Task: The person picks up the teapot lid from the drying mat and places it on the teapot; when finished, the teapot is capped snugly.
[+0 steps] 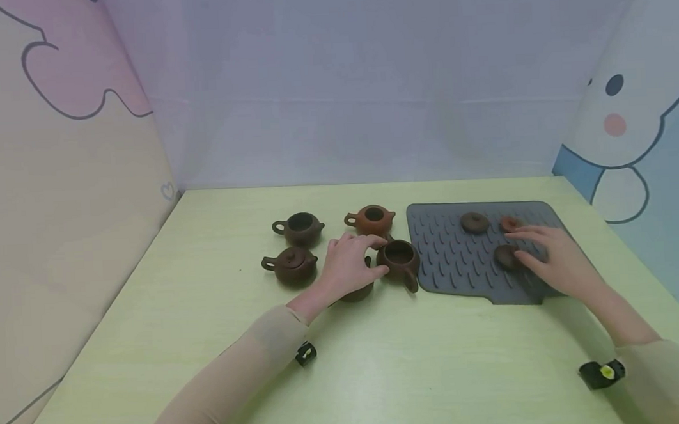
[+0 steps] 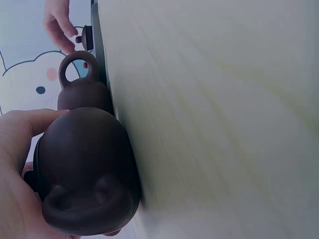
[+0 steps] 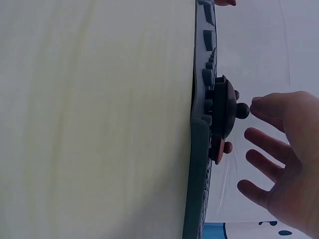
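Note:
My left hand (image 1: 350, 262) curves its thumb and fingers around a dark lidded teapot (image 2: 87, 154), whose handle points back toward the wrist. In the head view this hand hides most of that pot. Just right of it stands an open brown teapot (image 1: 399, 270) without a lid, handle toward me. Over the grey ridged mat (image 1: 452, 270), my right hand (image 1: 555, 258) reaches with spread fingers to a dark lid (image 1: 506, 258). In the right wrist view, a small gap shows between the fingertips and that lid's knob (image 3: 242, 110).
A reddish lid (image 1: 509, 223) and a brown lid (image 1: 474, 223) lie farther back on the mat. Left and behind my left hand stand a lidded brown teapot (image 1: 294, 267), an open dark teapot (image 1: 302, 230) and an open reddish teapot (image 1: 373, 221).

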Demonstrator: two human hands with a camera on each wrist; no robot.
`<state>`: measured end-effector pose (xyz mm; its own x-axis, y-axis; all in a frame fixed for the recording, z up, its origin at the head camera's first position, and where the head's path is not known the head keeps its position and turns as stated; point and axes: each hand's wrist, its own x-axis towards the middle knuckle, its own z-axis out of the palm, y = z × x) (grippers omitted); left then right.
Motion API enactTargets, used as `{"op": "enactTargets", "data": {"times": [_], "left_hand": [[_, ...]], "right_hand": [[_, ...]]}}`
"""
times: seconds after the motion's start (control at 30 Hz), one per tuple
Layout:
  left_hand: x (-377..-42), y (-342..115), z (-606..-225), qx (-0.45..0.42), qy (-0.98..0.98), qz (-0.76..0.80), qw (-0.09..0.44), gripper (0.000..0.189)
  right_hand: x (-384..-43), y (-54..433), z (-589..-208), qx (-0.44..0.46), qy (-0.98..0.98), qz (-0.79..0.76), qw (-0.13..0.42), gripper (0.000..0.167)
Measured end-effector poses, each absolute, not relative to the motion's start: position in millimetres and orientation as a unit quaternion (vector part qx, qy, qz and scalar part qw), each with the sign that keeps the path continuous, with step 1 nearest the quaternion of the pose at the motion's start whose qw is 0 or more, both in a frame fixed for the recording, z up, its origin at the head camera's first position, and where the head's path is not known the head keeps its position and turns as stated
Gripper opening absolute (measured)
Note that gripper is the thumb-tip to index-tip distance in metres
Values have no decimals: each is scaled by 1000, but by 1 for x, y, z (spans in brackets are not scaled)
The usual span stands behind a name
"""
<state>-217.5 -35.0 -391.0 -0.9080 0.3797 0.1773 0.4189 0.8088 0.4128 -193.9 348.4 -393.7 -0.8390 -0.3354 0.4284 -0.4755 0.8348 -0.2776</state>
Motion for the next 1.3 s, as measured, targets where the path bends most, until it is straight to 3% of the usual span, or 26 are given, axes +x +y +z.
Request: {"op": "enactTargets", "data": {"times": [0.73,1.3], "left_hand": [[-218,-37,-392,-204,-947,-245,31,47],[-218,-37,-392,-208,-947,-245,29,48]], "right_hand": [[-199,354,-396,222,-943,177,175,23],[-200,333,-390,196,-938,201,206,19]]}}
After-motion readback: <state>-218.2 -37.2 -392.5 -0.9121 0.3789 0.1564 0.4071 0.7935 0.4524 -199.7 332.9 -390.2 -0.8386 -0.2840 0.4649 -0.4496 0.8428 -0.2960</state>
